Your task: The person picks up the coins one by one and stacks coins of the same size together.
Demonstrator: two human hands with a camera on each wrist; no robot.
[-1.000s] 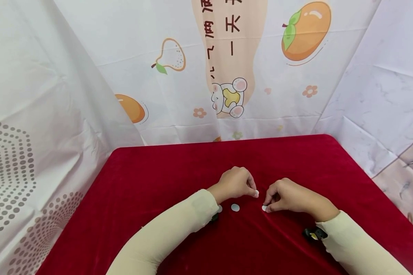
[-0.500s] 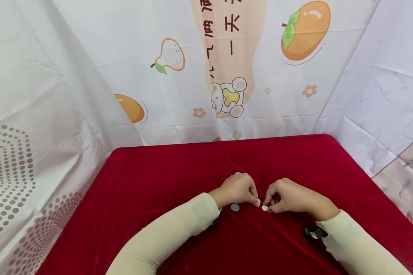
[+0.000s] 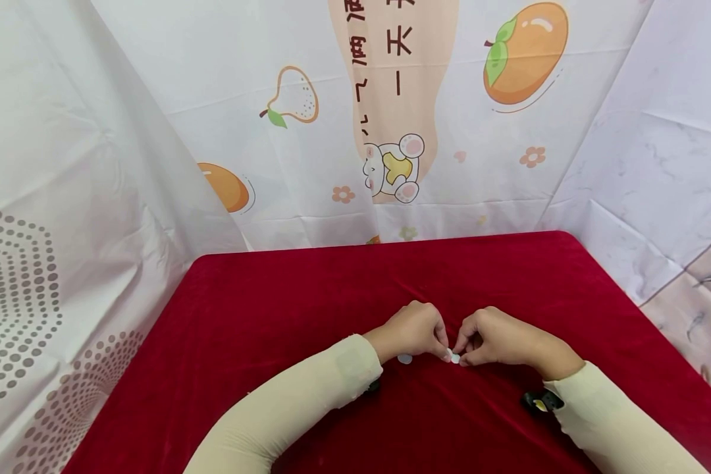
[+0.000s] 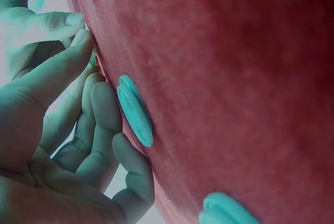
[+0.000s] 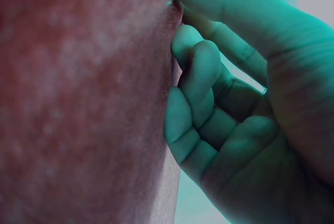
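At the middle of the red-covered table, my left hand (image 3: 416, 330) pinches a small white disc (image 3: 449, 354) between thumb and fingertips. My right hand (image 3: 500, 338) faces it, thumb and fingers holding another small white disc (image 3: 455, 359) down at the cloth. The two discs look to touch or nearly touch; fingers partly cover both. A third pale disc (image 3: 405, 359) lies beside the left hand, partly covered by it. In the left wrist view that two-layered round disc (image 4: 135, 112) lies near the curled little finger, with a further disc (image 4: 225, 211) at the lower edge.
A red velvety cloth (image 3: 308, 296) covers the table and has shallow creases near the hands. White printed curtains (image 3: 308, 164) hang behind and at both sides. A black wrist device (image 3: 542, 401) sits at the right sleeve.
My left hand has come down and slightly right, bringing its disc up to the one at the right hand. The right hand has stayed nearly still. The left forearm now hides one disc.
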